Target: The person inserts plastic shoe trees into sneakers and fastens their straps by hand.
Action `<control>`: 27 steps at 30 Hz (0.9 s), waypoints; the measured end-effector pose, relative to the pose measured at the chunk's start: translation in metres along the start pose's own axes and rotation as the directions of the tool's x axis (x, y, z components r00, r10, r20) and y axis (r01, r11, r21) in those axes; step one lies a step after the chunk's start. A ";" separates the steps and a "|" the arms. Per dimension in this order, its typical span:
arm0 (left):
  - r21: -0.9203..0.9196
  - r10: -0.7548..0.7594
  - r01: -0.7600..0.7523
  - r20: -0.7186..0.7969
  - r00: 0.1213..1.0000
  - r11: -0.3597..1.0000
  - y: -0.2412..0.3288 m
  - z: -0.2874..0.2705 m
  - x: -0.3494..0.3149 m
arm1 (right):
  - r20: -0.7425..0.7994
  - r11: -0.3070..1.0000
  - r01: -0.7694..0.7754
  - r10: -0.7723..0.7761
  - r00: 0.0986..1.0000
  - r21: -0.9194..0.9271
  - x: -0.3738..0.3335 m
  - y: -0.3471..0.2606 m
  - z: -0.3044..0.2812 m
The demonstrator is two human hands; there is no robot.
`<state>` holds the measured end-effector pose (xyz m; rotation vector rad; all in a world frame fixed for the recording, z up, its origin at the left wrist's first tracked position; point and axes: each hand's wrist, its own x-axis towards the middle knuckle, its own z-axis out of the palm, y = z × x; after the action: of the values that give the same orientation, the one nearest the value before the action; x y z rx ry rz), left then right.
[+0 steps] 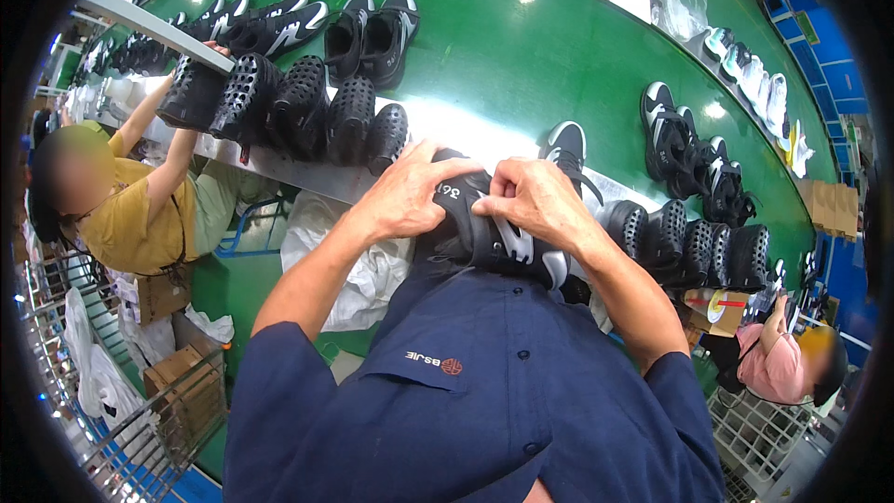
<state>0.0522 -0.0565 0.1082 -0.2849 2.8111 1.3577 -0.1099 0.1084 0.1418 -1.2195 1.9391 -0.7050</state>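
Note:
A black sneaker with white-and-grey trim is held close against my front, at the near edge of the work line. My left hand wraps its far left part, with fingers and thumb on the black upper. Just right of it, my right hand pinches the shoe's edge between thumb and forefinger. Whether a small piece sits in that pinch is hidden by the fingers. The white-striped side of the shoe points toward my right forearm. Past my right hand, another black sneaker with a grey toe lies on the line.
Black shoes with dotted soles stand in a row to the left, and more such shoes to the right. Pairs lie on the green surface. A co-worker in yellow reaches in at left; another in pink sits right. A wire cart stands lower left.

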 end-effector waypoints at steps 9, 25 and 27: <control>-0.439 -0.742 0.620 -0.196 0.641 0.651 -0.054 0.097 -0.018 | -0.218 0.991 -0.128 0.117 0.969 -0.038 0.001 0.014 0.033; -0.084 -0.418 0.435 -0.489 0.766 0.896 -0.076 0.140 0.011 | -0.466 0.948 0.082 -0.225 0.856 -0.308 0.037 0.079 0.108; -0.038 -0.440 0.477 -0.455 0.774 0.878 -0.069 0.135 0.013 | -0.503 0.973 0.081 -0.182 0.845 -0.216 0.030 0.082 0.106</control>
<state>0.0413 0.0045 -0.0310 -1.3525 2.8107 1.1724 -0.0747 0.1067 0.0088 -1.3893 2.4264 -1.0290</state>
